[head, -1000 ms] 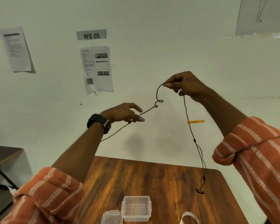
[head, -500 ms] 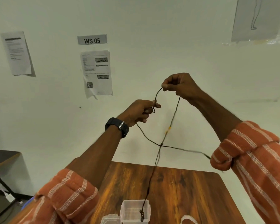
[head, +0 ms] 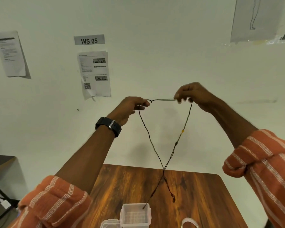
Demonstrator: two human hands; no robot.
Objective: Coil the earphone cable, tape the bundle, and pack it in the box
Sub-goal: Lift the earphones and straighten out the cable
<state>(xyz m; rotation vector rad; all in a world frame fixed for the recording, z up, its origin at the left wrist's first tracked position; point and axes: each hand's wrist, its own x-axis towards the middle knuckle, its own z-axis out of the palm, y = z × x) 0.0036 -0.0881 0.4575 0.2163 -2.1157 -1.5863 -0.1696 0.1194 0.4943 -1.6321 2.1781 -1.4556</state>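
Both my hands are raised in front of the wall with the black earphone cable (head: 146, 129) stretched between them. My left hand (head: 132, 107) pinches it at a small kink. My right hand (head: 192, 94) pinches the other end of a short taut span. Two strands hang down from the hands, cross above the table, and end over the clear plastic box (head: 135, 216). A yellow mark sits on the right strand. A roll of tape (head: 189, 223) lies at the bottom edge, right of the box.
The wooden table (head: 196, 195) is below, with the box's clear lid (head: 109, 224) left of the box. Paper sheets and a "WS 05" label (head: 89, 40) hang on the wall. A dark table edge (head: 0, 162) shows at the far left.
My hands have drawn level and pulled a short span of cable taut between them. The hanging strands have swung inward and now cross above the table.
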